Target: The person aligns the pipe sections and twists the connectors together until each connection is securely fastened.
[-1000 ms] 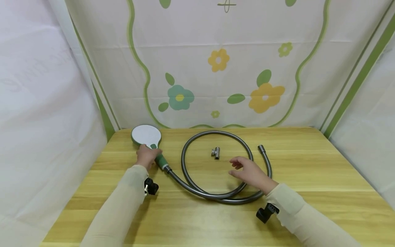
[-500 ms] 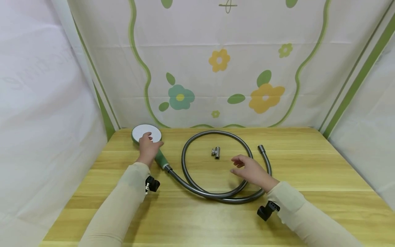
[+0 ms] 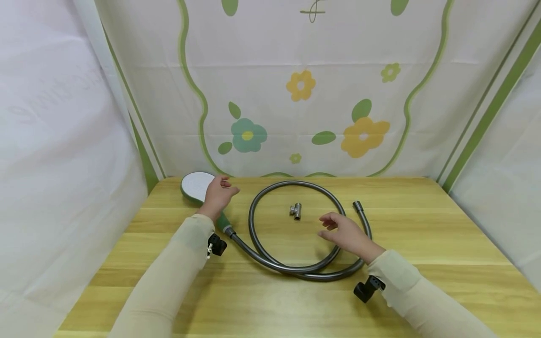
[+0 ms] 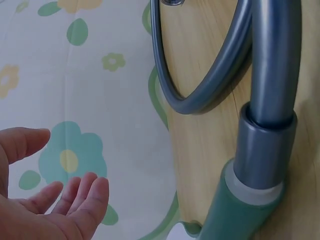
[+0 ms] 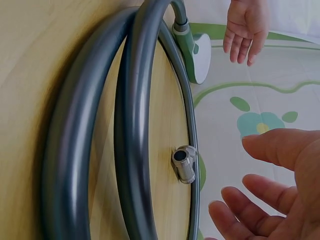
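Hovering over the far left of the wooden table [image 3: 270,310], the left hand [image 3: 216,197] is released: its fingers are relaxed and hold nothing, and the left wrist view shows them apart from the green handle [image 3: 222,222]. The shower head [image 3: 195,186] lies just left of that hand, white face up; its long axis runs from far left to near right, and the hand partly hides it. From the handle's near end the grey hose [image 3: 291,269] runs to the right, makes 1 round loop on the table and finishes on the right in a free end [image 3: 358,206] that points to the far side. Inside the loop, right of the left hand, lies a small metal tee fitting [image 3: 297,211], touched by neither hand. Its straight body runs roughly near to far, with 1 short branch turned left. Of the 2 hands, the right hand [image 3: 344,234] is closer to it, hanging above the right side of the loop, also released, fingers loosely bent and grasping nothing. The telling relation, I judge, is the gap from the right fingertips to the fitting, which lies to their far left, near but apart. Behind the table's far edge stands a flowered cloth [image 3: 262,89].
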`<state>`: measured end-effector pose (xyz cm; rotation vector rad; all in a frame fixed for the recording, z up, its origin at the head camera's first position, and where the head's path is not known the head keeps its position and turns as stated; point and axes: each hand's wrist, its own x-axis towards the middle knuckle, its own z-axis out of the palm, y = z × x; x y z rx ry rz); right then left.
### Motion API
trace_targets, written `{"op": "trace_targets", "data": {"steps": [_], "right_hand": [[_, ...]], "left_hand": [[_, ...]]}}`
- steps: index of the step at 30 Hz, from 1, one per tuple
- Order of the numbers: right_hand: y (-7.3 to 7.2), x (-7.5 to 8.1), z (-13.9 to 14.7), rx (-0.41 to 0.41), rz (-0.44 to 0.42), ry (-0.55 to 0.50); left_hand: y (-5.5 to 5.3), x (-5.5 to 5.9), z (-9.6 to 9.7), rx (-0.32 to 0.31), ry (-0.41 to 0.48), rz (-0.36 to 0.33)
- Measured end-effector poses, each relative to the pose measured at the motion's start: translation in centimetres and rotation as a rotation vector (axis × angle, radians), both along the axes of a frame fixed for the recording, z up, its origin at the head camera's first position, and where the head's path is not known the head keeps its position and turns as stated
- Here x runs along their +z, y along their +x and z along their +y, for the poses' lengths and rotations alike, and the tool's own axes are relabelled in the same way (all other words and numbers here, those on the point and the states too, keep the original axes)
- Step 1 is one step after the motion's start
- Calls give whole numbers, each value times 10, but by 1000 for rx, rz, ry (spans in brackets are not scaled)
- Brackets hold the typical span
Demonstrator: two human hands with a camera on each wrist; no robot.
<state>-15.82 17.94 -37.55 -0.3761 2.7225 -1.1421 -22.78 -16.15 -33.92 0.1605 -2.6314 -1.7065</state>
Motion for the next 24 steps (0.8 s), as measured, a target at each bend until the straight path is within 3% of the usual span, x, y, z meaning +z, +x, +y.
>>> {"op": "trace_targets", "data": {"steps": [8, 24], "right_hand": [[-4, 1, 4, -11, 1, -3], [-11, 5, 12, -18, 16, -9]], "left_hand": [[-8, 1, 15, -80, -27, 16], [-24, -1, 38, -202, 75, -20]]}}
